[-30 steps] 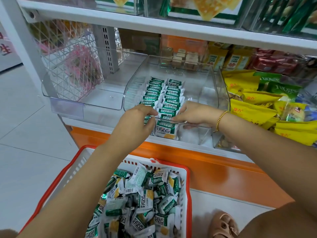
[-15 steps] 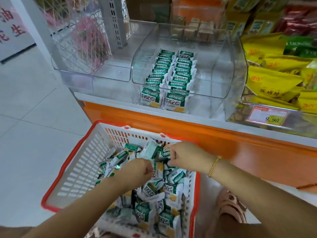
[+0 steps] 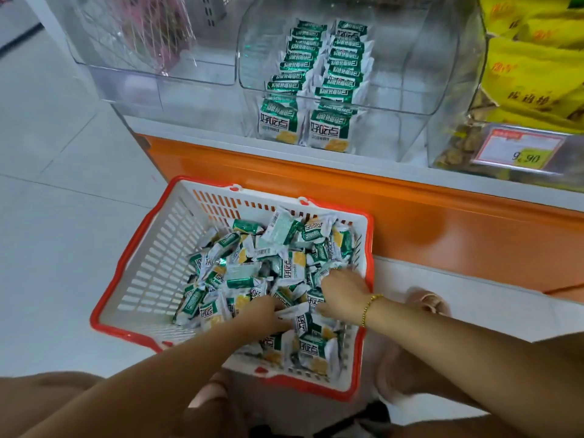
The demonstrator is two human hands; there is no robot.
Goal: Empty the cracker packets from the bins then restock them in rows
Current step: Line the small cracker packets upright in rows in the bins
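Both hands are reaching down into a white slatted plastic basket with a red rim (image 3: 151, 267), which is sitting on the pale tiled floor (image 3: 63, 153) in front of the orange shelf base (image 3: 442, 222). A loose heap of small green-and-white cracker packets (image 3: 275, 245) is lying in the basket, piled mostly toward its right and near sides.

The left hand (image 3: 268, 314) is digging into the near part of the heap. Its fingers are sinking among the packets, so I cannot tell whether they are pinching one. The right hand (image 3: 343, 292), with a thin gold bracelet (image 3: 369, 308) on its wrist, is pressing knuckles-up into the packets by the basket's right wall. Its fingertips are buried too, so its grip cannot be told either.

On the shelf above, a clear plastic bin (image 3: 410, 74) is holding two neat rows of the same packets (image 3: 319, 74), standing on edge one behind another, with the front pair leaning against the bin's front wall. A second clear plastic bin (image 3: 196, 74) is standing just to its left. To the right, yellow snack bags (image 3: 531, 67) are filling another bin, which is carrying a red-bordered price tag (image 3: 521, 150) on its front. A pink sandal (image 3: 426, 301) is showing on the floor just right of the basket.
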